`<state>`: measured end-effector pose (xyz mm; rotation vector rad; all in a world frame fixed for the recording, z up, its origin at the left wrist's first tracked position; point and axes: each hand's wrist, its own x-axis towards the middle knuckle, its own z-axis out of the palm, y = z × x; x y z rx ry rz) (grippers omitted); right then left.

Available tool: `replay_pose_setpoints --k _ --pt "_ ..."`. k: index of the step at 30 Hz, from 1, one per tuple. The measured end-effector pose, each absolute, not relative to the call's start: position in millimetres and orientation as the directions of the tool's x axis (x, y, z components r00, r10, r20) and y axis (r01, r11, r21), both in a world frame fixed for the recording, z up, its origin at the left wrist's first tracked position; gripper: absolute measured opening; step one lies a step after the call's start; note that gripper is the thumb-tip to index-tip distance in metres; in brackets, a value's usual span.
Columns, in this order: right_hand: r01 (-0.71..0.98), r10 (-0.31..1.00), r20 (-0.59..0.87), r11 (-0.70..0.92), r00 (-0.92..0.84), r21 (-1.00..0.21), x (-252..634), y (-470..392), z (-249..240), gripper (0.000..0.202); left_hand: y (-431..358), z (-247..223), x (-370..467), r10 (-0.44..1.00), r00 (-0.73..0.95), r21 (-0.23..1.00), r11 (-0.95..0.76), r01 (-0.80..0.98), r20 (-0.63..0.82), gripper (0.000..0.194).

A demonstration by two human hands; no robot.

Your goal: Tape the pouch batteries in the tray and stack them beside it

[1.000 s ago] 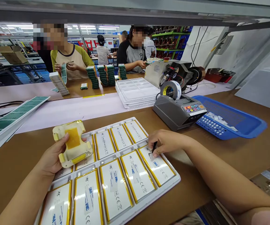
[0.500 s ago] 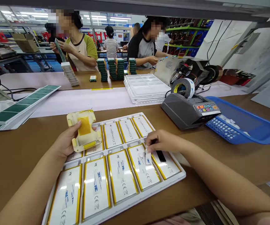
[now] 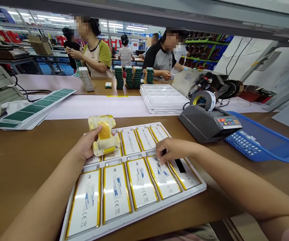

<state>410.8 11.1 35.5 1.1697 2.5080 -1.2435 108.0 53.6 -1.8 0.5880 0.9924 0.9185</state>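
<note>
My left hand [image 3: 87, 144] grips a cream plastic fixture [image 3: 105, 135] with amber tape on its middle, held above the back left of a white tray [image 3: 146, 213]. Flat white battery packs with yellow edges fill the tray in two rows. Over the front row, my right hand [image 3: 168, 151] is closed, fingertips down at the upper part of one pack [image 3: 163, 179]; what they pinch is too small to make out. The rightmost front pack [image 3: 188, 177] bears a black strip [image 3: 180, 165]. Several front packs carry clear strips with blue print.
Behind the tray on the right are a grey tape dispenser [image 3: 204, 124] and a blue basket [image 3: 272, 142]. Stacked white trays [image 3: 163, 98] stand farther back. Green-and-white sheets [image 3: 37, 108] lie at the left. People sit across the bench; a shelf edge spans the top.
The view has shifted, so the bench scene appears farther right. The white strip that hung from my right fingertips is no longer seen hanging; those fingers are now lower on the pack.
</note>
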Motion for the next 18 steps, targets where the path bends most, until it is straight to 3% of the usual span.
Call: replay_pose_setpoints --k 4,12,15,18 --pt "0.661 0.505 -0.453 0.383 -0.735 -0.645 407.3 4.8 35.9 0.023 52.1 -0.8 107.9 0.868 0.250 0.777 0.496 -0.387 -0.430 0.034" --pt "0.791 0.694 -0.443 0.310 -0.568 -0.528 400.4 -10.1 37.9 0.025 50.1 0.3 108.7 0.862 0.227 0.758 0.506 -0.412 -0.453 0.038" --pt "0.780 0.670 -0.468 0.279 -0.576 -0.561 402.2 -11.0 39.6 0.024 49.5 1.0 109.5 0.865 0.217 0.754 0.501 -0.425 -0.452 0.037" --pt "0.700 0.558 -0.503 0.214 -0.660 -0.682 399.1 -7.7 41.8 0.026 49.8 0.7 109.6 0.863 0.223 0.752 0.505 -0.424 -0.454 0.033"
